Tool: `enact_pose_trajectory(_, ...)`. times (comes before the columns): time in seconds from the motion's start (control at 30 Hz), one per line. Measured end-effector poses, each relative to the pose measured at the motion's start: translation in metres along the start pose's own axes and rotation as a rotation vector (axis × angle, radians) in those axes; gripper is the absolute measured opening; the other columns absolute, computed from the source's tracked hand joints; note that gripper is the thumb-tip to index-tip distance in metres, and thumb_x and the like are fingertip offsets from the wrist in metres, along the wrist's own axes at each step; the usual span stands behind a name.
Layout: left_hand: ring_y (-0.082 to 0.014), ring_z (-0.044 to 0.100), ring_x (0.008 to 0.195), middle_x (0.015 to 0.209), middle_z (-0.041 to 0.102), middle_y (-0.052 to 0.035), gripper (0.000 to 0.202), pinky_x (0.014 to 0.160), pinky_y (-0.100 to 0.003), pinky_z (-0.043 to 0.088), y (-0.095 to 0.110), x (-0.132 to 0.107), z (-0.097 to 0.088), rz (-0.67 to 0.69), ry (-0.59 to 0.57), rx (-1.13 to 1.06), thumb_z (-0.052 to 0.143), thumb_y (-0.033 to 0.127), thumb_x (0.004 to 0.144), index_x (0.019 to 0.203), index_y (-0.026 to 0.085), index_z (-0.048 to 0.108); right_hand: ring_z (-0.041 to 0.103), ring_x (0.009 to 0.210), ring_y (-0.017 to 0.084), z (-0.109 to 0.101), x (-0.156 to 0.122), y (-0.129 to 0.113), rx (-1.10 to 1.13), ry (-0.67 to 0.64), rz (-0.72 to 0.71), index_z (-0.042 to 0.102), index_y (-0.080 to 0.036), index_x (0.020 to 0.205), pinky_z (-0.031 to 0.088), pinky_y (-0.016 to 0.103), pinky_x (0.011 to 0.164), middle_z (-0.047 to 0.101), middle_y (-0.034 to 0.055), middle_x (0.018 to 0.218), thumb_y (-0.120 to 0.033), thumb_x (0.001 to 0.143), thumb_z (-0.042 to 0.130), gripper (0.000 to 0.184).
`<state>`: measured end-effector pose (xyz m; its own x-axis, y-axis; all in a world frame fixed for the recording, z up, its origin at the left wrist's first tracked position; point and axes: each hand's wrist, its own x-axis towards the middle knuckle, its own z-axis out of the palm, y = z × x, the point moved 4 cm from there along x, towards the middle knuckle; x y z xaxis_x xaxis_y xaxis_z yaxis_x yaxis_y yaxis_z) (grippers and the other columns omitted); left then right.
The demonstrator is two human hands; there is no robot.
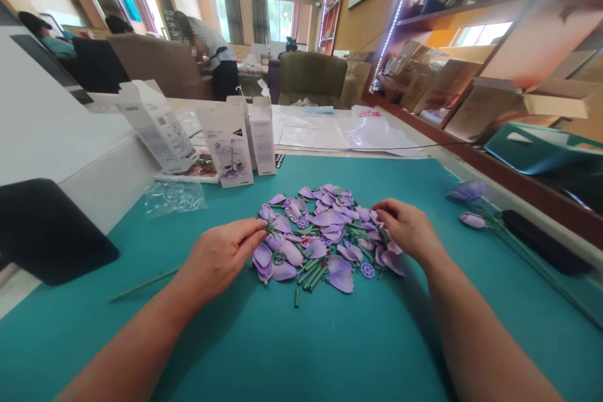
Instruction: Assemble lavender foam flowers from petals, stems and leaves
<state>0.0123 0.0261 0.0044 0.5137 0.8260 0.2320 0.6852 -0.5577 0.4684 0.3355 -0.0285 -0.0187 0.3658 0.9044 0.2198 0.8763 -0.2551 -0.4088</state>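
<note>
A loose pile of purple plastic petals (330,218) and small green parts lies on the teal mat. At the pile's left edge, my left hand (228,251) pinches a long green flower stem (144,286). The stem runs behind my wrist, and a small leafy green piece (270,226) shows at my fingertips. My right hand (407,226) is at the pile's right edge, its fingers curled and touching the petals; what they grip is hidden. Short green tubes (311,274) lie at the front of the pile, with a purple toothed disc (367,271) to their right.
White boxes (228,147) stand behind the pile, beside a crumpled clear bag (174,196). At the right lie a purple flower on a long stem (472,220) and a dark case (541,242). A black panel (51,229) stands at left. People are in the background.
</note>
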Motion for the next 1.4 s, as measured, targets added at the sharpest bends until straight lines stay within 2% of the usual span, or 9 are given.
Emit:
enact_pose_trajectory(0.2,-0.0235,0.068,0.09,0.101,0.074,-0.003,0.051,0.085,-0.03,0.051,-0.006,0.001,0.003,-0.008,-0.007,0.017,0.034,0.056,0.087,0.104,0.025,0.07,0.063,0.095,0.018,0.018,0.014,-0.003,-0.145,-0.115,-0.098,0.07,-0.024,0.103,0.044,0.025,0.079,0.07,0.0043,0.106,-0.018,0.087,0.044,0.03)
enact_pose_trajectory(0.4,-0.0233,0.068,0.091,0.103,0.074,-0.0035,0.052,0.087,-0.029,0.051,-0.007,0.002,0.005,-0.012,-0.021,0.027,0.034,0.055,0.087,0.105,0.024,0.071,0.061,0.081,0.017,0.035,0.019,-0.012,-0.227,-0.217,-0.164,0.069,-0.023,0.109,0.04,0.025,0.07,0.065,0.0079,0.097,-0.014,0.089,0.042,0.035)
enact_pose_trajectory(0.6,-0.0233,0.068,0.092,0.104,0.073,-0.0036,0.049,0.089,-0.031,0.05,-0.011,0.002,0.01,0.02,-0.003,0.02,0.035,0.054,0.089,0.105,0.024,0.07,0.058,0.081,0.018,0.03,0.024,-0.008,-0.208,-0.207,-0.162,0.071,-0.021,0.093,0.04,0.026,0.069,0.062,0.0082,0.093,-0.013,0.087,0.043,0.03)
enact_pose_trajectory(0.7,-0.023,0.068,0.092,0.104,0.073,-0.0033,0.047,0.089,-0.031,0.05,-0.013,0.002,0.011,0.021,-0.004,0.023,0.036,0.053,0.09,0.106,0.025,0.07,0.058,0.082,0.017,0.027,0.026,-0.021,-0.156,-0.202,-0.212,0.07,-0.022,0.099,0.041,0.026,0.074,0.061,0.0069,0.094,-0.018,0.09,0.043,0.029)
enact_pose_trajectory(0.77,-0.023,0.067,0.092,0.104,0.073,-0.0034,0.047,0.087,-0.031,0.05,-0.012,0.002,0.01,0.017,-0.005,0.025,0.036,0.052,0.09,0.105,0.025,0.07,0.057,0.086,0.017,0.03,0.025,-0.037,-0.092,-0.225,-0.308,0.068,-0.023,0.107,0.042,0.027,0.078,0.06,0.0063,0.096,-0.024,0.091,0.048,0.026)
enact_pose_trajectory(0.9,-0.0228,0.067,0.093,0.104,0.073,-0.0042,0.046,0.086,-0.03,0.05,-0.009,0.003,0.007,-0.003,-0.031,0.029,0.036,0.05,0.089,0.105,0.023,0.07,0.054,0.088,0.021,0.041,0.017,-0.057,-0.054,-0.283,-0.475,0.066,-0.023,0.113,0.042,0.031,0.076,0.057,0.0083,0.096,-0.029,0.081,0.065,0.032)
enact_pose_trajectory(1.07,-0.0219,0.067,0.091,0.102,0.073,-0.0037,0.044,0.085,-0.029,0.05,-0.005,0.003,0.004,-0.007,-0.043,0.019,0.036,0.048,0.089,0.104,0.023,0.07,0.054,0.081,0.018,0.047,0.016,-0.047,-0.083,-0.302,-0.442,0.068,-0.021,0.099,0.042,0.03,0.074,0.056,0.0062,0.09,-0.023,0.083,0.061,0.017)
enact_pose_trajectory(1.23,-0.0221,0.067,0.089,0.103,0.073,-0.0046,0.043,0.086,-0.031,0.05,-0.005,0.003,0.005,-0.012,-0.054,0.004,0.038,0.047,0.089,0.103,0.022,0.07,0.056,0.085,0.019,0.041,0.018,-0.032,-0.093,-0.324,-0.391,0.069,-0.019,0.095,0.043,0.03,0.077,0.058,0.0076,0.094,-0.017,0.084,0.056,0.017)
enact_pose_trajectory(1.4,-0.0213,0.067,0.09,0.102,0.073,-0.0039,0.041,0.085,-0.031,0.05,-0.004,0.003,0.006,-0.004,-0.067,0.014,0.037,0.044,0.09,0.103,0.023,0.069,0.058,0.085,0.02,0.035,0.03,-0.049,-0.146,-0.277,-0.411,0.07,-0.022,0.099,0.044,0.03,0.076,0.062,0.008,0.096,-0.03,0.089,0.052,0.022)
